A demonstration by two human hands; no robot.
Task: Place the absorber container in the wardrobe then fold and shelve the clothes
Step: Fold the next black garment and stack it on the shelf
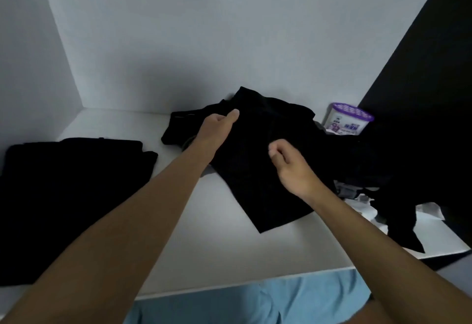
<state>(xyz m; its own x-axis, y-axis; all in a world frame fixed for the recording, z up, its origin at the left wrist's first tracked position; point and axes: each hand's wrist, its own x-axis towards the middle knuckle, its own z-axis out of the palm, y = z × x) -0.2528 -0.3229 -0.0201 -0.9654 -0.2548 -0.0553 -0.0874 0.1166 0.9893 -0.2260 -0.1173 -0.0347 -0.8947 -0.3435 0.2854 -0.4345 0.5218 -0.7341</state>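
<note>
A black garment (pixel 263 170) lies spread on the white wardrobe shelf (pixel 209 234). My left hand (pixel 219 125) grips its upper left part, thumb on top of the cloth. My right hand (pixel 293 165) pinches the fabric near the garment's middle, fingers curled. The absorber container (pixel 347 119), white with a purple perforated lid, stands at the back right of the shelf, behind the clothes. A folded black garment (pixel 69 196) lies flat at the left of the shelf.
A heap of dark and white clothes (pixel 378 191) fills the right side of the shelf. The wardrobe's white back and left walls enclose the shelf; a dark panel (pixel 421 81) bounds the right. Light blue fabric (pixel 281 298) shows below the shelf edge.
</note>
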